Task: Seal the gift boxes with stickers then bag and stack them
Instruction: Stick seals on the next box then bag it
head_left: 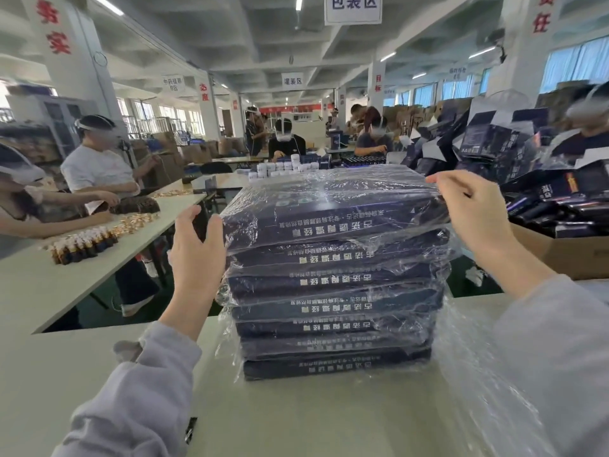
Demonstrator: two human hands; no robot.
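A stack of several dark blue gift boxes, each in a clear plastic bag, stands on the pale table in front of me. The top box lies flat with white lettering on its near side. My left hand is at the stack's left side, fingers straight, touching the top boxes. My right hand is at the top box's right far corner, with thumb and fingers pinching the plastic bag there.
A pile of clear plastic bags lies at my right on the table. A cardboard carton with dark flat packs stands at the right. Other people work at a long table with small bottles on the left.
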